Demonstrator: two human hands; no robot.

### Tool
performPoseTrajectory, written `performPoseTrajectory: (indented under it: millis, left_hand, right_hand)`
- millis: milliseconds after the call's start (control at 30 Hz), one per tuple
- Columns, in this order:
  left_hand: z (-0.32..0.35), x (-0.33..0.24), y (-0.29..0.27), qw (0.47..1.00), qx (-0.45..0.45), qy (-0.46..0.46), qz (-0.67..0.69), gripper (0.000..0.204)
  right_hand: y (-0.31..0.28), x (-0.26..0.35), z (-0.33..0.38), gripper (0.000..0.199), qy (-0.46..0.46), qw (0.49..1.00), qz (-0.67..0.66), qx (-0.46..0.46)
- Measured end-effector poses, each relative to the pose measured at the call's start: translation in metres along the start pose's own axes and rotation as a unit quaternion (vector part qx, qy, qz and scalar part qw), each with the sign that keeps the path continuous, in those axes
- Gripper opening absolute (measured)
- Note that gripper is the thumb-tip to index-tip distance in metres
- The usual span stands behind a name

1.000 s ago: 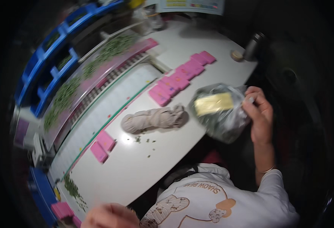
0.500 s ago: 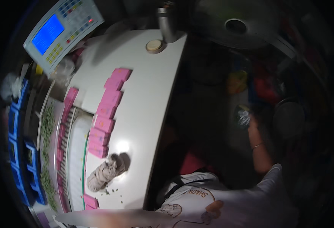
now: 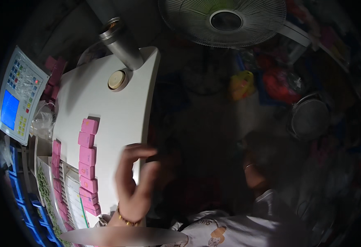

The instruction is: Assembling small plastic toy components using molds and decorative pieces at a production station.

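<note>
— Where is the person's left hand (image 3: 134, 181), and how does it stand?

— Raised at the counter's (image 3: 119, 111) near edge, fingers spread wide and loosely curled, holding nothing. A gold bracelet (image 3: 126, 220) sits on its wrist.

— What lies nearest to it?

— At nine o'clock from it, just beside, a column of pink packets (image 3: 86, 164) runs along the white counter. Further toward nine o'clock lies a tray of small green pieces (image 3: 45, 189).

— And the right hand (image 3: 252, 175)?

— At three o'clock, well apart, low in the dark; whether it is wide or closed cannot be told.

— What stands further out?

— At twelve o'clock, a round cap (image 3: 116, 79) on the counter beside a grey metal post (image 3: 121, 39). At ten o'clock, a control panel with a blue screen (image 3: 18, 96). At one o'clock, a fan (image 3: 225, 18).
</note>
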State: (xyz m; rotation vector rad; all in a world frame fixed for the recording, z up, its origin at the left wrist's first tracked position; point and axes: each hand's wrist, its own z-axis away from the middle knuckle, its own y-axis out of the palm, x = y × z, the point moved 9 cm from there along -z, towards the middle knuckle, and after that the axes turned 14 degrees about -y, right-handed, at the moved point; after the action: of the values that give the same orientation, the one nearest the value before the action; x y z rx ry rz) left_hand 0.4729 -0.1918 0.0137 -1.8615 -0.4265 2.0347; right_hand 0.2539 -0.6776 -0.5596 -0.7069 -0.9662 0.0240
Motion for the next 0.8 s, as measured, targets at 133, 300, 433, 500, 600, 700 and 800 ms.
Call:
performPoseTrajectory:
  millis: [133, 300, 433, 500, 600, 700, 800]
  left_hand:
    - [-0.034, 0.04, 0.032, 0.926, -0.028, 0.036, -0.374, 0.055]
    - [-0.046, 0.059, 0.022, 0.881, -0.068, 0.073, -0.462, 0.07]
    - [-0.067, 0.056, 0.027, 0.889, -0.052, 0.071, -0.45, 0.076]
    - [-0.075, 0.047, 0.044, 0.907, -0.032, 0.095, -0.408, 0.075]
    - [-0.058, 0.065, 0.007, 0.87, -0.061, 0.05, -0.487, 0.071]
    - [-0.067, 0.058, 0.021, 0.884, -0.061, 0.074, -0.458, 0.068]
    - [-0.069, 0.059, 0.026, 0.882, -0.058, 0.083, -0.46, 0.066]
  right_hand:
    - [0.104, 0.123, -0.086, 0.027, -0.021, 0.993, 0.095, 0.072]
    - [0.154, 0.097, -0.085, 0.029, -0.054, 0.959, 0.216, 0.175]
    - [0.164, 0.046, -0.121, 0.017, 0.03, 0.989, 0.091, 0.116]
    - [0.108, 0.04, -0.167, 0.016, -0.132, 0.99, 0.036, 0.016]
    - [0.222, 0.126, -0.096, 0.015, 0.005, 0.992, -0.006, 0.126]
    - [0.177, 0.111, -0.126, 0.018, 0.14, 0.979, -0.147, 0.022]
    - [0.165, 0.114, -0.121, 0.024, 0.215, 0.971, -0.107, -0.01]
